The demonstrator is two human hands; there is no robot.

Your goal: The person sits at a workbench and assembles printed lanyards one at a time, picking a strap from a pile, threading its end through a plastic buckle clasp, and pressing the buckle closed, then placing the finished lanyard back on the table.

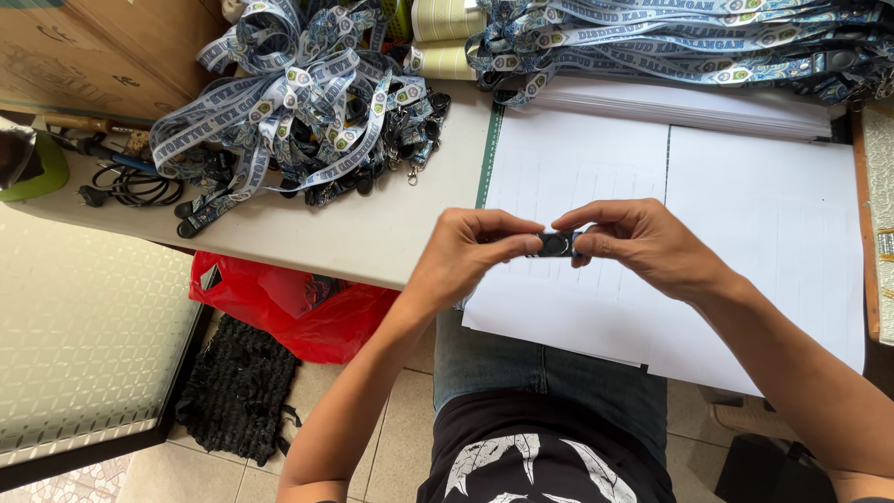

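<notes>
My left hand [475, 250] and my right hand [643, 244] meet above the white table [372, 233], fingertips pinched on either end of a small black plastic clip [556, 244]. The clip hangs over white paper sheets [745, 224] that lie on a green cutting mat. A heap of blue and white patterned lanyards [298, 102] with black clips lies on the table to the far left of my hands. A second pile of the same lanyards [689, 37] stretches across the far right, on top of a paper stack.
Cardboard boxes [93, 47] stand at the far left, with a black cable [130, 186] and tools beside them. Below the table edge lie a red plastic bag [298, 307] and a black mat [237, 391] on the tiled floor. A patterned glass panel [84, 335] fills the lower left.
</notes>
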